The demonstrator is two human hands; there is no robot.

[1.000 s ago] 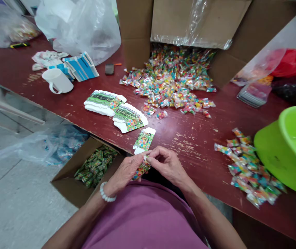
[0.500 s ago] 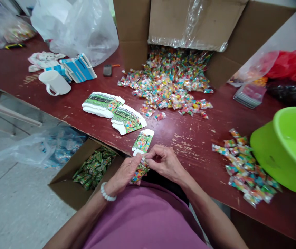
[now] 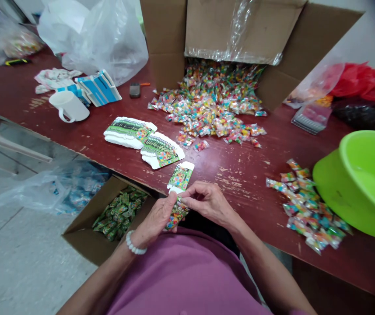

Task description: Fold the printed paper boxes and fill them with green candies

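Close to my body, my left hand grips a small green printed candy box from its side, thumb near the top. My right hand pinches the upper end of the same box; the fingertips cover the flap there. Just beyond, another flat candy box with a white flap lies at the table edge. Two fanned stacks of flat boxes, one stack behind the other stack, rest farther left. A heap of wrapped candies spills from a large carton.
A green basin stands right, beside a smaller pile of candies. A white mug sits left. Below the table edge, an open cardboard box contains many green packets. Plastic bags lie at the back.
The view has shifted slightly. Both hands stay on the candy box, with the right fingertips still pinching its top end.
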